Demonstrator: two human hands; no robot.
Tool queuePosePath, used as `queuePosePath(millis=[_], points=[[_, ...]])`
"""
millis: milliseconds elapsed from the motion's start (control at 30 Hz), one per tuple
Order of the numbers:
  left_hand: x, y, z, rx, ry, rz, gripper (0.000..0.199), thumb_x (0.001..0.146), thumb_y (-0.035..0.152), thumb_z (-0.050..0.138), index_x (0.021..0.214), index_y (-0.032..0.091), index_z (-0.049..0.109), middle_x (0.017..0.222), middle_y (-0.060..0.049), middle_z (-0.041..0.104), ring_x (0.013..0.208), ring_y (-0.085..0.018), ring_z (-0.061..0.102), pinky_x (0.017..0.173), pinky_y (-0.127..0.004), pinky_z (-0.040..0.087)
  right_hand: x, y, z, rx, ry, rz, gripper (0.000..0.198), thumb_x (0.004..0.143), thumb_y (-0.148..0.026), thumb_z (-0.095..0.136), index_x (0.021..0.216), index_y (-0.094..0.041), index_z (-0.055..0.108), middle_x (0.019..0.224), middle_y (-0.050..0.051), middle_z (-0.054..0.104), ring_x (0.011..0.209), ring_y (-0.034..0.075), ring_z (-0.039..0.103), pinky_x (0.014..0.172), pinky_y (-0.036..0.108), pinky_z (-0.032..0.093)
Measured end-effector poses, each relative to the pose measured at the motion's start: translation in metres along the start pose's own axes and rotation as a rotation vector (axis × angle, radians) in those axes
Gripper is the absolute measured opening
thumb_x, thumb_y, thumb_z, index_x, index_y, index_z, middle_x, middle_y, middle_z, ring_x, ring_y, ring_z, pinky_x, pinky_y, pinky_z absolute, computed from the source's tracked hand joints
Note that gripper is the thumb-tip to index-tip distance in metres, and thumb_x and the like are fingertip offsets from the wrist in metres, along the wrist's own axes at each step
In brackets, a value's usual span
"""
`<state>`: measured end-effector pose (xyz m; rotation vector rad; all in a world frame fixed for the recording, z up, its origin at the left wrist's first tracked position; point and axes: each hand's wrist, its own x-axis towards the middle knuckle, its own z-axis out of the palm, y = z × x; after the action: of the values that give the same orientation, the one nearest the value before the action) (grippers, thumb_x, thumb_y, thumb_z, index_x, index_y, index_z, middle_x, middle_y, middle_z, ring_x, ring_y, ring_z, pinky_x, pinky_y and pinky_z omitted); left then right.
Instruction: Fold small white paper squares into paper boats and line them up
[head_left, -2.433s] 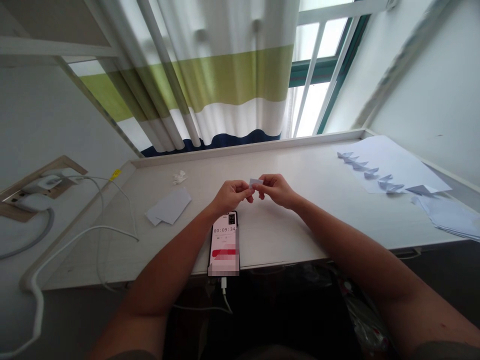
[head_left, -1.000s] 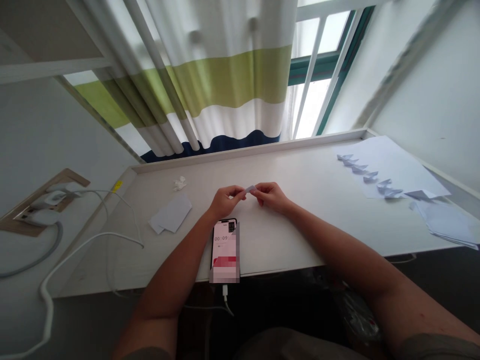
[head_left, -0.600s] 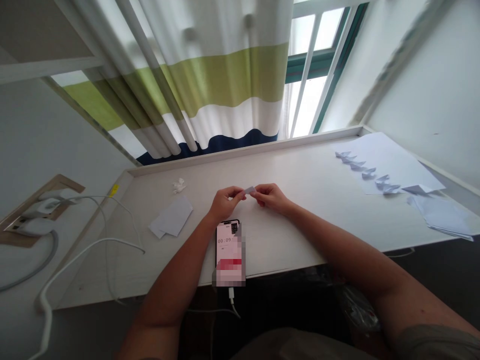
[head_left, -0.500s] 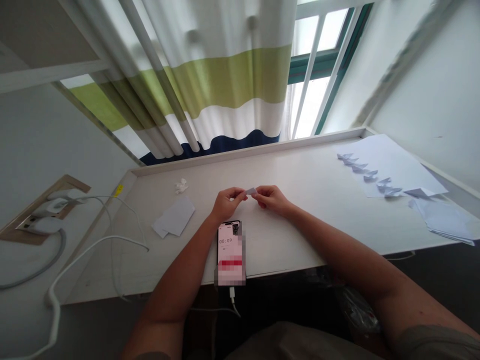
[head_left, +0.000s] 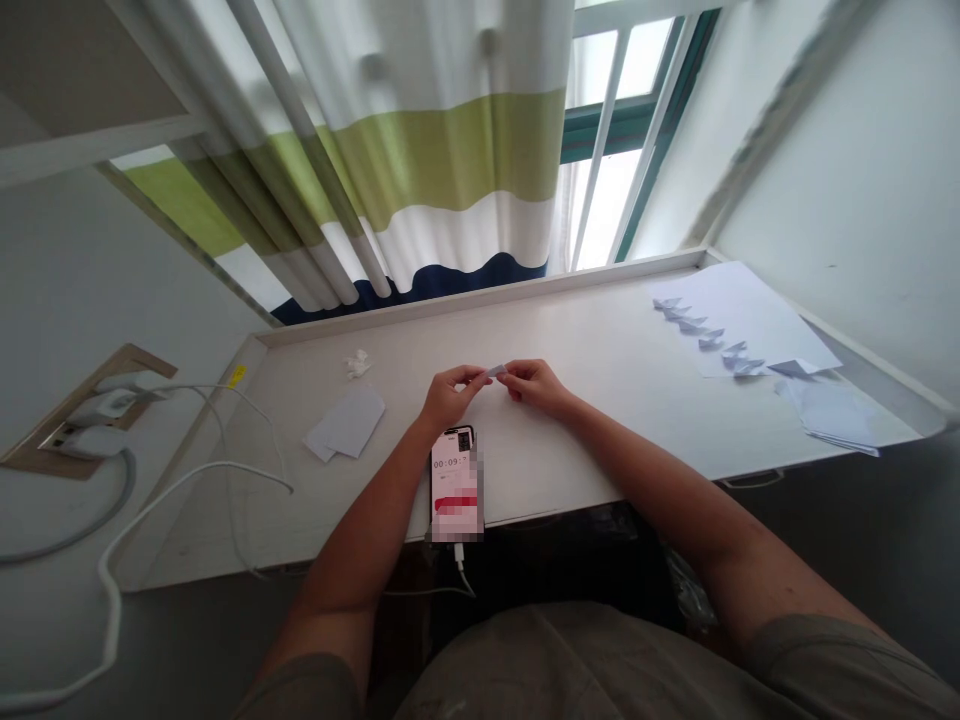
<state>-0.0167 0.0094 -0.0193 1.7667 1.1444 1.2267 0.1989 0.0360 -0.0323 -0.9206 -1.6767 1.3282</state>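
Note:
A small folded piece of white paper [head_left: 496, 371] is held between my two hands above the middle of the desk. My left hand [head_left: 452, 391] pinches its left end between thumb and fingers. At the right end, my right hand [head_left: 537, 384] grips it in the same way. The fingers cover much of the paper, so its exact shape is hard to make out. Just below my left hand lies a phone [head_left: 455, 480] with a running timer on its screen and a white cable plugged in.
Several small folded paper pieces [head_left: 711, 338] line a large white sheet [head_left: 757, 310] at the right, near a paper stack [head_left: 832, 412]. Left are paper slips [head_left: 352, 425] and a crumpled tissue [head_left: 358, 364]. White cables [head_left: 225, 467] run from a wall socket [head_left: 90, 410].
The camera view has shifted slightly, so the desk items sit a little left and higher. Both hands keep their pinch on the paper, whose tilt differs slightly.

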Motion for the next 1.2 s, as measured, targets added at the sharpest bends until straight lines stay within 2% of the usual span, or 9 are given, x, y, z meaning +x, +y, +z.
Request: queuePosePath(millis=[233,433,567,700,933,1100,1200], points=[[-0.004,0.006,0.001,0.078,0.001,0.025,0.028,0.095,0.048,0.074,0.098,0.022,0.083,0.093,-0.007,0.086,0.089,-0.024,0.079,0.091,-0.039,0.060,-0.001,0.001,0.001,0.053,0.014,-0.020,0.060,0.081,-0.077,0.077,0.087,-0.018,0.074,0.060,-0.001,0.064,0.051,0.014,0.056,0.052,0.027,0.042],[-0.005,0.009,0.000,0.115,-0.080,-0.029,0.030,0.097,0.047,0.068,0.091,0.021,0.082,0.092,-0.007,0.086,0.086,-0.023,0.076,0.088,-0.037,0.058,-0.004,0.005,0.003,0.088,0.009,0.015,0.066,0.080,-0.086,0.074,0.078,-0.021,0.064,0.055,-0.001,0.064,0.047,0.012,0.054,0.050,0.026,0.043],[-0.003,0.008,-0.002,0.139,-0.122,-0.055,0.031,0.097,0.046,0.065,0.087,0.021,0.080,0.090,-0.007,0.085,0.081,-0.022,0.072,0.078,-0.034,0.054,-0.005,0.005,0.004,0.090,0.025,0.031,0.068,0.078,-0.088,0.073,0.078,-0.021,0.062,0.053,-0.002,0.063,0.046,0.012,0.052,0.050,0.026,0.041],[-0.003,0.006,-0.002,0.184,-0.056,-0.099,0.030,0.094,0.045,0.068,0.078,0.020,0.074,0.075,-0.006,0.080,0.066,-0.019,0.064,0.067,-0.032,0.046,-0.004,0.003,0.006,0.097,0.028,0.037,0.069,0.077,-0.088,0.075,0.077,-0.021,0.063,0.052,-0.002,0.062,0.046,0.011,0.051,0.049,0.025,0.040],[-0.001,0.006,0.000,0.126,-0.043,-0.081,0.025,0.093,0.042,0.070,0.080,0.021,0.074,0.077,-0.005,0.080,0.073,-0.019,0.070,0.073,-0.032,0.050,0.010,-0.002,0.005,0.190,-0.014,0.118,0.063,0.073,-0.078,0.087,0.074,-0.020,0.062,0.060,-0.001,0.066,0.051,0.012,0.058,0.049,0.024,0.049],[-0.001,0.003,-0.001,0.139,-0.008,-0.088,0.026,0.094,0.043,0.071,0.081,0.021,0.074,0.077,-0.005,0.080,0.074,-0.020,0.072,0.071,-0.032,0.050,0.012,-0.002,0.007,0.260,-0.002,0.080,0.061,0.072,-0.075,0.088,0.077,-0.019,0.066,0.063,-0.001,0.067,0.052,0.011,0.060,0.047,0.023,0.050],[-0.002,0.002,0.000,0.049,-0.003,-0.123,0.032,0.094,0.050,0.074,0.082,0.020,0.073,0.076,-0.005,0.079,0.071,-0.019,0.072,0.069,-0.032,0.052,0.008,0.000,0.007,0.293,0.024,0.060,0.062,0.071,-0.076,0.089,0.086,-0.019,0.071,0.063,-0.002,0.069,0.048,0.011,0.061,0.047,0.024,0.051]])
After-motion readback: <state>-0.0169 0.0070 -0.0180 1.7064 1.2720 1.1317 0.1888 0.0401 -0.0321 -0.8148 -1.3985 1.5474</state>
